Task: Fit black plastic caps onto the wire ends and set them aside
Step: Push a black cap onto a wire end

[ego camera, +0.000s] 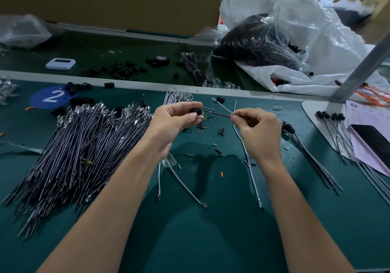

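Two hands meet at centre frame, and this looks like the joining moment. The left hand (177, 122) grips a black cap (195, 111) between thumb and curled fingers (190, 104). The right hand (261, 131) pinches a thin wire (219, 114) just behind its free end, fingertips closed tight on it. The cap sits directly left of the right fingertips, near, with a short run of wire bridging the gap. That wire's long axis lies almost level, left to right, aimed at the cap. Is the tip inside? Hard to say, the left thumb crowds that spot. The push, I judge, goes leftward along that axis, with the right hand driving.

A big pile of uncapped wires (84, 146) fills the left of the desk (211, 230). The capped wires (329, 125) lie set aside at the right edge. The only legible writing is a white "2" on a blue round sticker (51, 96) at left. The print on the paper (363, 116) at far right is too small to read.
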Tool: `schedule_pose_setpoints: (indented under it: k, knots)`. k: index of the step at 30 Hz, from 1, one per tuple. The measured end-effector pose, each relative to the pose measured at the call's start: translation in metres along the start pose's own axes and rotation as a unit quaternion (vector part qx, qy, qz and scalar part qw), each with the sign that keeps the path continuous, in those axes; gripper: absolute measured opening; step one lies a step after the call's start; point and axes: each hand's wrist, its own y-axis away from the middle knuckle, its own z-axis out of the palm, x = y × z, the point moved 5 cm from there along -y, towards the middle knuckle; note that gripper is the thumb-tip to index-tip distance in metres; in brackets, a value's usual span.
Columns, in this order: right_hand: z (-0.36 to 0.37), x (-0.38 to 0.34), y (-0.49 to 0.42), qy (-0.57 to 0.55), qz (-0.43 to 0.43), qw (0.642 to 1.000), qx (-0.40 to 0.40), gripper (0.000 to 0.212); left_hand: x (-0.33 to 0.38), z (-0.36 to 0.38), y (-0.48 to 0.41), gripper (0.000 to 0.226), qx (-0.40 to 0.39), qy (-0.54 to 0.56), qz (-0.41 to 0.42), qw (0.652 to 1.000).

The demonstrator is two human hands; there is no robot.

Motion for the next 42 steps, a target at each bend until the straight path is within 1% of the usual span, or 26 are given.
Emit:
schedule_pose_setpoints:
  k: [5, 12, 19, 21, 24, 27, 32, 34, 38, 42]
  knots:
    - [0.001, -0.002, 0.001, 0.006, -0.007, 1.000, -0.009, 0.006, -0.001, 0.001, 0.001, 0.027, -0.003, -0.022, 0.002, 1.000]
    - [0.002, -0.002, 0.001, 0.007, -0.007, 1.000, -0.020, 0.006, -0.002, 0.000, 0.000, 0.027, 0.001, -0.019, 0.004, 1.000]
    - [0.004, -0.001, 0.002, -0.009, -0.002, 1.000, -0.022, 0.006, -0.003, 0.013, 0.003, 0.028, -0.036, -0.053, 0.020, 0.998]
    - [0.006, 0.000, 0.002, -0.027, 0.006, 0.999, -0.029, 0.011, -0.004, 0.016, 0.004, 0.027, -0.040, -0.051, 0.024, 0.998]
    - [0.011, -0.002, 0.004, -0.056, 0.009, 0.997, -0.046, 0.019, -0.007, 0.018, 0.003, 0.021, -0.033, -0.036, 0.024, 0.999]
    - [0.015, -0.003, 0.005, -0.059, 0.006, 0.997, -0.057, 0.017, -0.009, 0.021, 0.004, 0.015, -0.024, -0.020, 0.033, 0.999]
    - [0.014, 0.000, 0.004, -0.090, 0.032, 0.993, -0.062, 0.016, -0.009, 0.020, 0.005, 0.018, -0.025, 0.016, 0.040, 0.999]
    - [0.015, 0.001, 0.005, -0.104, 0.042, 0.992, -0.065, 0.012, -0.009, 0.018, 0.004, 0.015, -0.018, 0.028, 0.038, 0.999]
    - [0.008, 0.002, 0.003, -0.103, 0.041, 0.994, -0.022, 0.009, -0.008, 0.011, 0.003, 0.011, 0.016, 0.067, 0.035, 0.997]
    - [0.002, -0.002, 0.002, -0.070, 0.007, 0.997, -0.011, 0.017, -0.008, 0.004, 0.001, 0.008, 0.063, 0.142, 0.019, 0.988]
